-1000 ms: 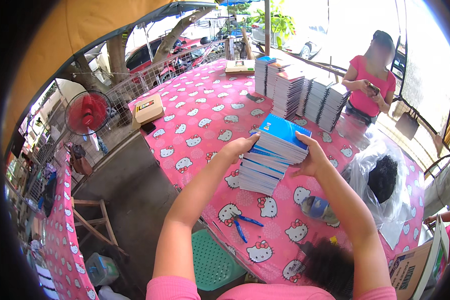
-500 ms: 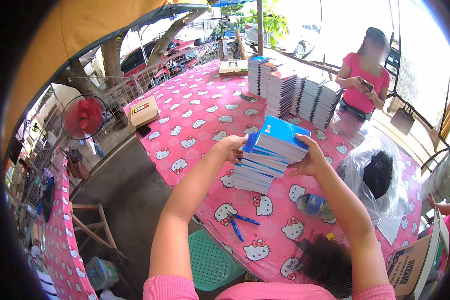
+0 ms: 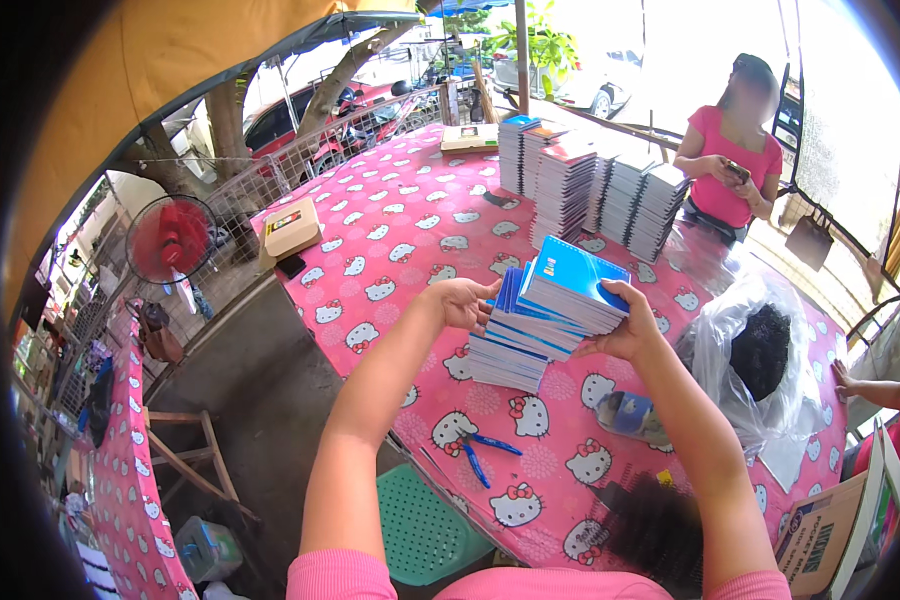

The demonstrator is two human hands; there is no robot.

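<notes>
A stack of blue-covered notebooks [image 3: 573, 284] stands on the table in front of me, its upper bundle turned askew over the lower notebooks [image 3: 507, 363]. My right hand [image 3: 622, 322] grips the bundle's right side, thumb on the top cover and fingers underneath. At the left edge, my left hand [image 3: 467, 304] has bent fingers against the fanned blue covers; part of its grip is hidden. Blue-handled pliers [image 3: 478, 455] lie nearer to me on the table. A clear plastic-wrapped item [image 3: 632, 415] rests under my right forearm.
Tall notebook stacks [image 3: 565, 190] stand at the table's far side, near a person [image 3: 732, 165] holding a phone. Black coils fill a plastic bag [image 3: 760, 350] at right; loose black coils [image 3: 655, 525] lie nearer. A cardboard box [image 3: 820, 535] and another person's hand [image 3: 846, 382] are at right.
The upper notebooks have shifted slightly right and their covers fan out more at the left edge. Another person's hand at the right now rests on the table edge.
</notes>
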